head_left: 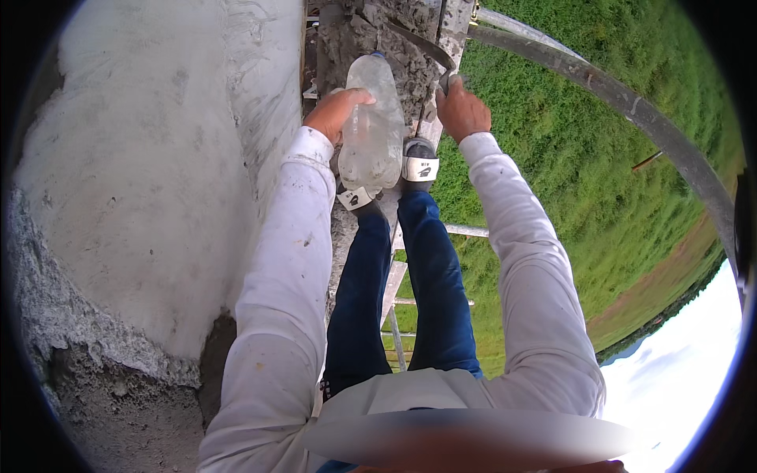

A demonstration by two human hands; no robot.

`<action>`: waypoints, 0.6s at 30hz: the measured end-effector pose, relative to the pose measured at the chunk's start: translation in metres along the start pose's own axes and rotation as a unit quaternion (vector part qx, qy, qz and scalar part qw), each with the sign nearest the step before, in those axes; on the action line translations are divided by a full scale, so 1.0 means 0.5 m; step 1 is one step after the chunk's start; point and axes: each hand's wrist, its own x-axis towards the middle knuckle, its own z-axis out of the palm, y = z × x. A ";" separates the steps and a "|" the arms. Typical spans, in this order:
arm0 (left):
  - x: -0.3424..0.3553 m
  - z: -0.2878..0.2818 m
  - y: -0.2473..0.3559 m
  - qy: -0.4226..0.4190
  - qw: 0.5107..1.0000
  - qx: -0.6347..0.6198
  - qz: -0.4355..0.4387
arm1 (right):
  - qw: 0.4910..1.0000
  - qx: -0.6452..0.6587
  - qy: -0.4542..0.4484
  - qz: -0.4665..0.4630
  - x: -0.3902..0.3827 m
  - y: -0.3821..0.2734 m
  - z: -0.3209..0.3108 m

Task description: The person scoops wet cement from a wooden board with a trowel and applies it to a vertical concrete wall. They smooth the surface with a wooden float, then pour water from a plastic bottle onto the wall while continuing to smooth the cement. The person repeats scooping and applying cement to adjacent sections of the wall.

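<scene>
My left hand is closed round the side of a large clear plastic bottle with a blue cap at its far end. The bottle is held over my feet and looks cloudy and wet, so its contents are hard to make out. Further right, my right hand grips a trowel by its handle. Its thin dark blade points to the far left, seen nearly edge-on, above mortar-smeared boards.
On the left stands a wall with smooth grey plaster and rougher concrete at its near end. I stand on narrow scaffold planks with metal tubes at the right. Grass lies well below.
</scene>
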 end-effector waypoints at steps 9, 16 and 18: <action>-0.015 -0.036 0.054 0.068 0.992 0.007 0.103 | 0.965 -0.100 0.141 -0.196 0.302 -0.162 -0.147; 0.010 -0.038 -0.030 0.087 0.990 -0.076 0.082 | 0.978 -0.106 0.082 -0.159 0.345 -0.133 0.037; 0.006 -0.028 -0.046 0.103 0.988 -0.074 0.085 | 0.980 -0.152 0.042 -0.123 0.309 -0.067 0.024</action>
